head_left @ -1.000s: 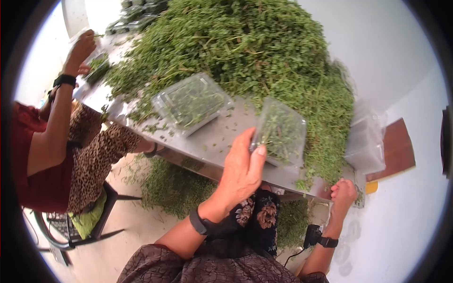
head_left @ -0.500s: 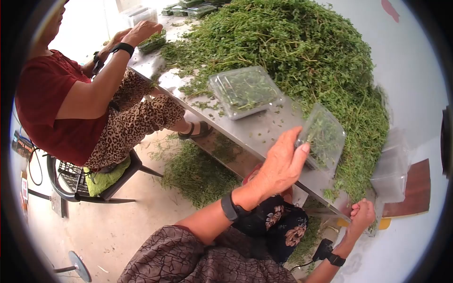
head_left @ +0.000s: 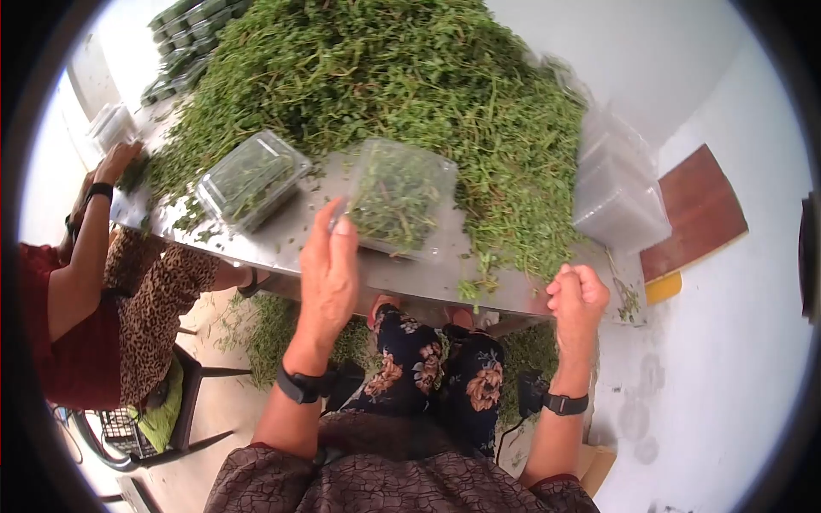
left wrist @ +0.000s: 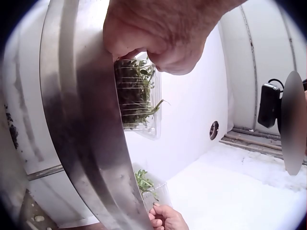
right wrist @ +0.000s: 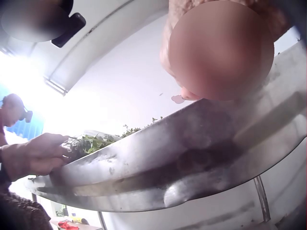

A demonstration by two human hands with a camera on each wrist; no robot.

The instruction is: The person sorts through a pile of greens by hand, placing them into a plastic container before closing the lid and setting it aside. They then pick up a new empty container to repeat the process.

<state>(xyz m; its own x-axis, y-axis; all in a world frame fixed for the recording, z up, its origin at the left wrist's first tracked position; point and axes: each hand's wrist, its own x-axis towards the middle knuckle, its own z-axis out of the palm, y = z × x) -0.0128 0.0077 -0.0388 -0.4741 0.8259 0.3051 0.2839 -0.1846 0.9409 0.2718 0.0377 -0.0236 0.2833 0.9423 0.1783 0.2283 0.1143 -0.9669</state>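
My left hand (head_left: 329,274) holds the near left edge of a clear plastic container (head_left: 398,201) of leafy green sprigs on the metal table, thumb on the edge. In the left wrist view the hand (left wrist: 153,36) overlaps that container (left wrist: 136,96), and a stem sticks out past its side. My right hand (head_left: 580,299) is by the table's front edge at right, fingers curled in, nothing showing in them. A large heap of greens (head_left: 385,77) lies behind the container. To the left sits another clear container (head_left: 254,179) with greens inside and its lid on.
Clear empty containers (head_left: 620,188) stand stacked at right, near a reddish-brown board (head_left: 697,214). Filled packs (head_left: 188,43) are piled at the far left. Another person (head_left: 77,308) sits at left, with hands at the table. More greens (head_left: 274,338) lie below the table.
The head view swung left, then back right. My left hand stays at the container and my right hand stays curled by the table edge. The other person's raised hand has come down.
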